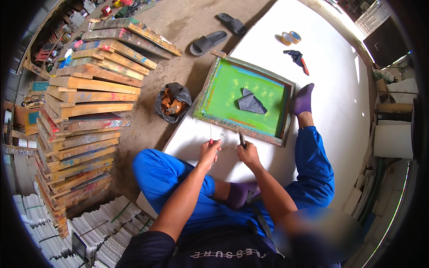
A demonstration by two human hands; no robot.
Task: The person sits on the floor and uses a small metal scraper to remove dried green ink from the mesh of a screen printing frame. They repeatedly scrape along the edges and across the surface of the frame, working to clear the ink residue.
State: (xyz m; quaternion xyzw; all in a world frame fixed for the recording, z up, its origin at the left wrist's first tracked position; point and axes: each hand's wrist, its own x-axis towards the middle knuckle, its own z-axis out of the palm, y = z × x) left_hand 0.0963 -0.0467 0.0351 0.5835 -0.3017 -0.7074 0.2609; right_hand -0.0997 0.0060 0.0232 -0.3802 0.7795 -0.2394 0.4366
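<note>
A large white table (339,102) carries everything. Just beyond the two hands' grip lies a wooden screen frame (243,100) with green mesh, a dark cloth scrap (250,102) on it. Farther past the grip and to its right sit two rolls of tape (290,37) and a dark rag with a red-handled tool (298,59). The person sits on the table too.
</note>
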